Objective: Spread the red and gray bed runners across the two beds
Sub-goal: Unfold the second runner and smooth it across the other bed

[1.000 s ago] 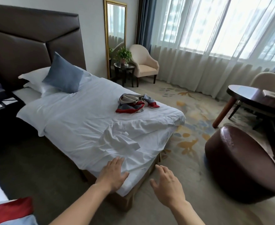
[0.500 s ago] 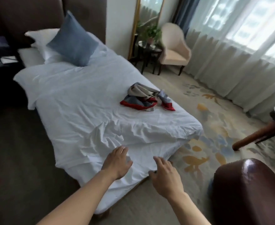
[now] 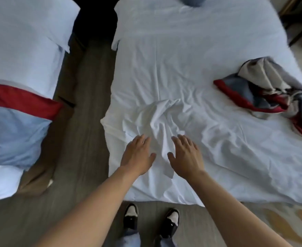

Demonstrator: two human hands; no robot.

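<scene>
Crumpled red-and-gray runner [image 3: 271, 93] lies bunched on right bed [image 3: 191, 59] near its far side edge; second runner [image 3: 16, 111] lies flat across left bed [image 3: 22, 41]; left hand [image 3: 137, 155] and right hand [image 3: 185, 155], fingers spread, holding nothing, rest beside a sheet wrinkle [image 3: 161, 118].

My two arms run bare from the lower frame edge, no sleeves, no watch or rings on my left hand [image 3: 137, 155] or right hand [image 3: 186, 155]; at bottom centre I wear black-and-white sneakers [image 3: 131, 217] and blue-grey trousers [image 3: 131, 239]
</scene>
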